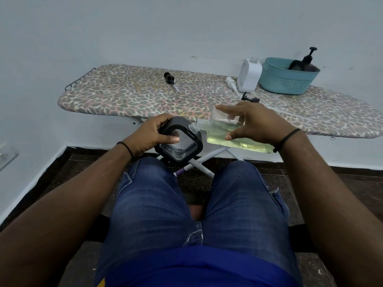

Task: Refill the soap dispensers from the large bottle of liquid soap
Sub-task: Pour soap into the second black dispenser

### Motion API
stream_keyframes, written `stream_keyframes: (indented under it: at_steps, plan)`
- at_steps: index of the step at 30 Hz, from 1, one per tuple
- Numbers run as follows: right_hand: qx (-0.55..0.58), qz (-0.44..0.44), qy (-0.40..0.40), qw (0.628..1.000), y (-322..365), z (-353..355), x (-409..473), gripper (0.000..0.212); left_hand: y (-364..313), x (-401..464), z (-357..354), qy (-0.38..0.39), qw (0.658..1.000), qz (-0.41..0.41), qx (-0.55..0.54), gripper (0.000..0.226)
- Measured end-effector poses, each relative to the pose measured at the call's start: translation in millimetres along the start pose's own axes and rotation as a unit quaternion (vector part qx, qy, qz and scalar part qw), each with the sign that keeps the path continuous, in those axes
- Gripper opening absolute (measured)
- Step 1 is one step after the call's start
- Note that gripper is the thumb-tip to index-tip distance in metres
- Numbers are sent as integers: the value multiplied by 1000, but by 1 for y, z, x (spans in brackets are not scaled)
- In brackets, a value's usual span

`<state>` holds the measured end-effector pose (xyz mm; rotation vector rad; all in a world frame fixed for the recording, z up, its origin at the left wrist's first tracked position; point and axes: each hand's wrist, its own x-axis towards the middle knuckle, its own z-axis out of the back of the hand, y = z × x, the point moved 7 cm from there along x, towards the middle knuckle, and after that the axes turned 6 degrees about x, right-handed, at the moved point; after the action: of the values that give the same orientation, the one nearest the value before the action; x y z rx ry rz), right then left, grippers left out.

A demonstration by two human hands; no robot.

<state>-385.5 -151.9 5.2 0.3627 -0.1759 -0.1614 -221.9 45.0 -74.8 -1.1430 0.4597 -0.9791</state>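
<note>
My right hand (pixel 257 125) held a clear rectangular plastic bottle of pale yellow-green liquid soap (pixel 230 133), thumb under its near edge and fingers spread over the far side. I kept it tipped almost flat, its threaded neck pointing left, so that, as I judged, the soap could run toward the mouth. That neck touched or just overhung the upper rim of a black square dispenser with a clear textured panel (pixel 179 145), which my left hand (pixel 154 133) gripped, fingers curled round the far edge and thumb pressed on the panel. I held the pair above my knees, near the front edge of the leopard-print ironing board (pixel 145 94), probably to steady the dispenser under the pour. Whether soap was actually flowing, I could not tell.

Farther out on the board lay a black pump head with its tube (pixel 170 78), a white pump head (pixel 231 82) and a second black pump (pixel 249 98), set aside, I judged, to leave the container mouths open. A white plastic jug (pixel 249 76) stood beside a teal perforated plastic basket (pixel 288 81), which held a dark pump bottle (pixel 306 62).

No brand, label or writing was legible on any of these items.
</note>
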Motion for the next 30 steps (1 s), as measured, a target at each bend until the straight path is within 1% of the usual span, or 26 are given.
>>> stream_keyframes:
  at_steps: [13,21,27,30]
  plan:
    - [3,0,-2,1000,0,1,-1,85,-1,0,-1,2,1000,-7,-16,55]
    - [-2,0,0,1000,0,1,-1,85,2,2,-1,2,1000,-9,-13,51]
    - [2,0,1,1000,0,1,0,85,2,2,-1,0,1000,-10,-24,56]
    - [3,0,1,1000,0,1,0,85,4,3,0,1,1000,-10,-22,53]
